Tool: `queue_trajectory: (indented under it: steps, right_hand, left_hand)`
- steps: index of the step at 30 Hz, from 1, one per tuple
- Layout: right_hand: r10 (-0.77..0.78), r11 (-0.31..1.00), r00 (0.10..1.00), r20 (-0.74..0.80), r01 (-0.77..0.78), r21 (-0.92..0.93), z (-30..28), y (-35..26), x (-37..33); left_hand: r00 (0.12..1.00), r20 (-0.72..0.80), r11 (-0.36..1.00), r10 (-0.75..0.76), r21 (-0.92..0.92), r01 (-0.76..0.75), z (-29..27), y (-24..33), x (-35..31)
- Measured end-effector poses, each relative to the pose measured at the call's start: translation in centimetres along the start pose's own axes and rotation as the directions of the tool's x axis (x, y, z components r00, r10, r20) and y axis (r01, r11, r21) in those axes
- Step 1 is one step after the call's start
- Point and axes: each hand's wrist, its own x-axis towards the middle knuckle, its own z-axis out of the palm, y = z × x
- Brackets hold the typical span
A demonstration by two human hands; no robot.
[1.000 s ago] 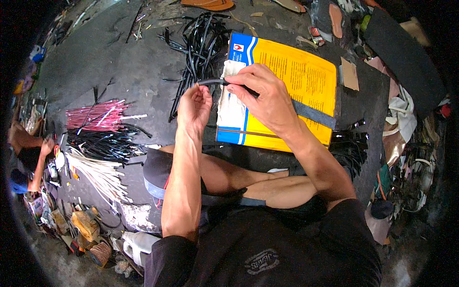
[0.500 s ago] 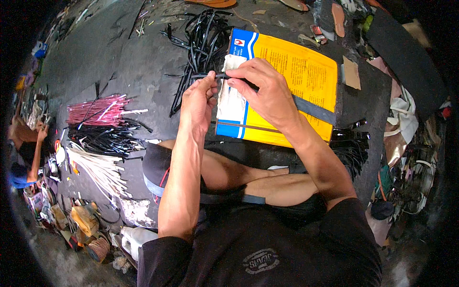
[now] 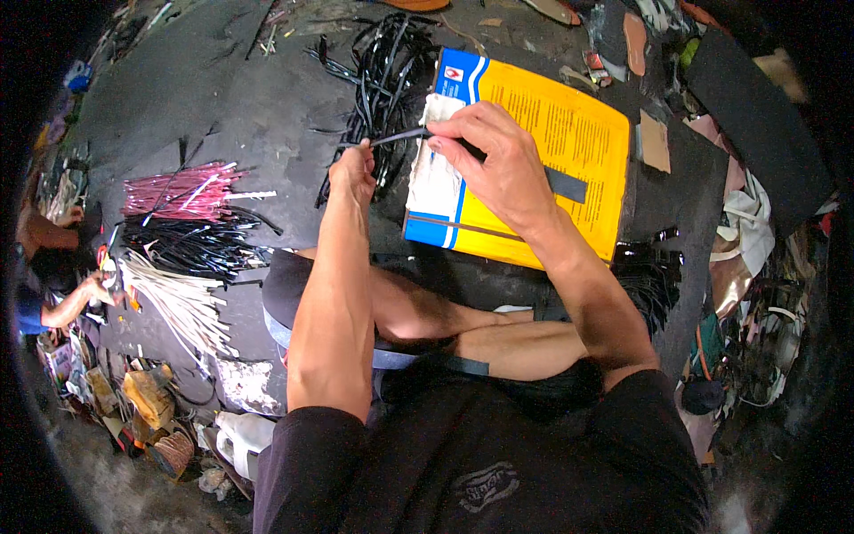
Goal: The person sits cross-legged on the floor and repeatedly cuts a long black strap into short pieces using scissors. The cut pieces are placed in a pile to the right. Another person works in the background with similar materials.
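Note:
A narrow black strip (image 3: pixel 397 138) is stretched between my two hands, above a pile of black strips. My left hand (image 3: pixel 354 169) pinches its left end. The fingers of my right hand (image 3: pixel 491 160) are closed on its other end, over the white patch (image 3: pixel 434 173) of a yellow and blue tin (image 3: pixel 569 125). A wider, flat dark-grey strip (image 3: pixel 565 185) shows from under my right hand across the yellow face. My hand hides whether the two strips are joined.
Glossy black strips (image 3: pixel 382 80) are heaped beyond my left hand. Bundles of pink (image 3: pixel 178 194), black (image 3: pixel 191 245) and white strips (image 3: pixel 182 298) lie at left. Another person's hand (image 3: pixel 96 289) is at the far left. A cardboard piece (image 3: pixel 654 142) lies right of the tin.
My left hand has moved left, away from my right hand, and more of the narrow strip shows between them. The wide grey strip reaches less far right across the tin.

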Motion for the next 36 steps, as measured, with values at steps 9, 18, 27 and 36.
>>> queue_trajectory:
  steps: [9, 18, 27, 36]
  right_hand:
    - [0.009, 0.999, 1.000, -0.020, -0.008, 0.035, -0.1, -0.6, 0.2]
    - [-0.023, 0.999, 0.999, -0.026, 0.023, 0.024, 0.1, 0.1, -0.1]
    - [-0.022, 1.000, 1.000, -0.006, 0.022, 0.006, -0.3, 0.0, -0.2]
    - [-0.029, 1.000, 1.000, -0.009, 0.029, -0.007, -0.2, 0.0, 0.0]
  left_hand:
    - [0.898, 0.334, 0.958, 0.286, -0.128, -0.257, 1.5, 0.8, -13.5]
    - [0.880, 0.344, 0.940, 0.326, -0.022, -0.340, 3.0, 0.5, -13.8]
    - [0.942, 0.227, 0.947, 0.247, 0.151, -0.284, 0.6, 0.0, -7.8]
    - [0.981, 0.041, 0.947, 0.191, 0.254, -0.195, 0.3, 0.1, -3.7]
